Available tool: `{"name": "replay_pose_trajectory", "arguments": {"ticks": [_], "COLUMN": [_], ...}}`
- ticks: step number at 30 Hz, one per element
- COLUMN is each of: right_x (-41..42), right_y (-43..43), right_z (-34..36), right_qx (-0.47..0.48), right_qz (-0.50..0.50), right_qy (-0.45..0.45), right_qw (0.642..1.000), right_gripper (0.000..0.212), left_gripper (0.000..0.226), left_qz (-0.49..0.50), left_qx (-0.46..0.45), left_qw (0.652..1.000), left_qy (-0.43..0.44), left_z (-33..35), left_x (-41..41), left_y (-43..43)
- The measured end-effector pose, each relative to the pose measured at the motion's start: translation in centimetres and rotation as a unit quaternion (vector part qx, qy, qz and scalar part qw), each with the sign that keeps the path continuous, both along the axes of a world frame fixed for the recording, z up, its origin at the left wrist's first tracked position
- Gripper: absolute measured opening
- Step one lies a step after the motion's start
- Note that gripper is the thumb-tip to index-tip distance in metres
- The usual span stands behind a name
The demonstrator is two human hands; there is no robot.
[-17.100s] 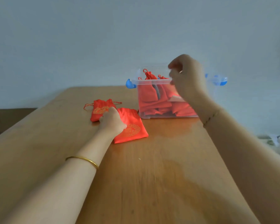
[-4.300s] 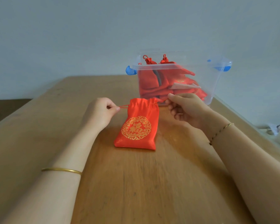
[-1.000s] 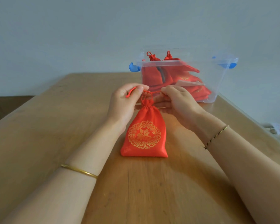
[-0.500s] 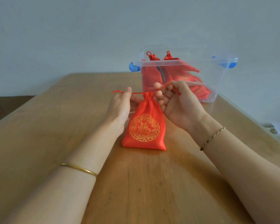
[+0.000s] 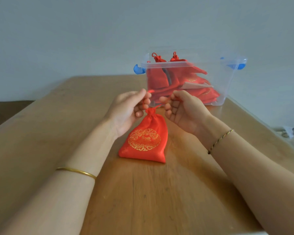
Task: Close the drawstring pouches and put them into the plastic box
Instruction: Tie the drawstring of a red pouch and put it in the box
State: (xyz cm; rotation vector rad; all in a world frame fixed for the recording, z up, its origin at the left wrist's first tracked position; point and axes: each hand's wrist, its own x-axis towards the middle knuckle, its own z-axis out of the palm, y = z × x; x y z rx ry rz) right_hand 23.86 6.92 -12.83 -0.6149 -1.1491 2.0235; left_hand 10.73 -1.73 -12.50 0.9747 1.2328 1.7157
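Observation:
A red drawstring pouch (image 5: 145, 139) with a round gold emblem lies on the wooden table (image 5: 41, 133), its neck cinched tight and lifted toward me. My left hand (image 5: 127, 112) pinches the red cord on the left of the neck. My right hand (image 5: 183, 111) pinches the cord on the right, palm turned up. Behind them stands the clear plastic box (image 5: 231, 87) with blue latches, lid off, holding several red pouches (image 5: 168, 78).
The table's right edge runs close past the box. A white plug and cable (image 5: 288, 131) lie beyond that edge at the far right. A plain pale wall stands behind the table.
The cords were stretched straight out sideways half a second ago; now both hands have come closer together above the cinched neck, and the pouch has slid slightly nearer to me.

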Motion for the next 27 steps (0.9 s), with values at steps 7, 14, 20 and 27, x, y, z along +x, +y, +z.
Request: {"name": "replay_pose_trajectory", "arguments": {"ticks": [7,14,20,27], "right_x": [-0.1,-0.1,-0.1,-0.5], "right_y": [-0.9,-1.1,-1.4,-1.3], "right_z": [0.4,0.5,0.0,-0.7], "right_qx": [0.176,0.168,0.302,0.49], "right_qz": [-0.001,0.022,-0.003,-0.094], "right_qy": [-0.058,-0.164,-0.218,-0.26], "right_qw": [0.983,0.972,0.928,0.827], "right_gripper": [0.024,0.042,0.012,0.018], "left_gripper": [0.004,0.019,0.016,0.012], "left_qz": [0.01,0.02,0.05,0.08], "left_qx": [-0.067,-0.071,-0.076,-0.073], "left_qw": [0.967,0.972,0.974,0.976], "left_qy": [0.247,0.224,0.209,0.19], "left_z": [-0.4,-0.6,-1.0,-1.1], "left_x": [0.8,0.6,0.5,0.5], "left_y": [-0.1,0.0,0.2,0.4]}}
